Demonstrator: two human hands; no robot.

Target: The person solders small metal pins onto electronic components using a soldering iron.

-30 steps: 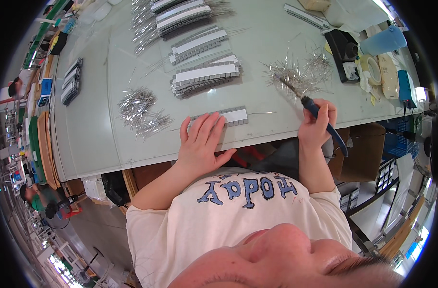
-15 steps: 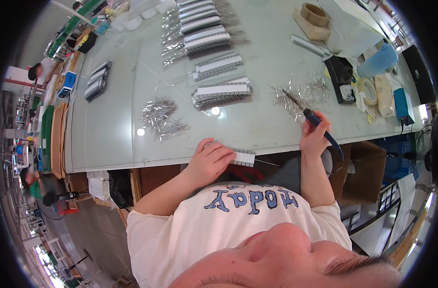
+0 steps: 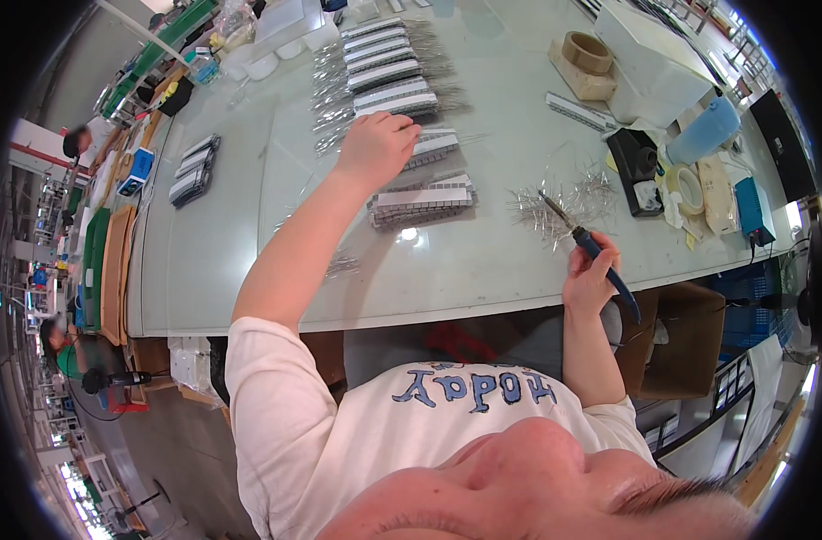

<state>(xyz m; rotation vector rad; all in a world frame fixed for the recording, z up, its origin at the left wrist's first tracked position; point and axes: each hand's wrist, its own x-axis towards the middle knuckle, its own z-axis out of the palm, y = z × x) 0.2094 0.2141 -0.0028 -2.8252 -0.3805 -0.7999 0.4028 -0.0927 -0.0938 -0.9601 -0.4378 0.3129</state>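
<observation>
My left hand (image 3: 377, 148) reaches far over the table, its fingers bent and closed over the left end of a short pile of grey-and-white segmented strips (image 3: 433, 147). The fingertips are partly hidden, so whether a strip is lifted does not show. In my right hand (image 3: 591, 279), near the front edge, are wire cutters (image 3: 609, 265) with dark blue handles. Their jaws point up and away, over a loose heap of thin silvery wires (image 3: 569, 202). A nearer pile of strips (image 3: 422, 200) lies between my hands.
Beyond my left hand runs a row of strip stacks (image 3: 384, 72) with wires sticking out at both sides. Another small stack (image 3: 195, 169) lies far left. At right are a tape roll (image 3: 587, 52), a black holder (image 3: 636, 171) and a blue bottle (image 3: 704, 130).
My left hand has moved from the front edge, where it held a strip, forward to the strip piles. My right hand stays almost in place with the wire cutters.
</observation>
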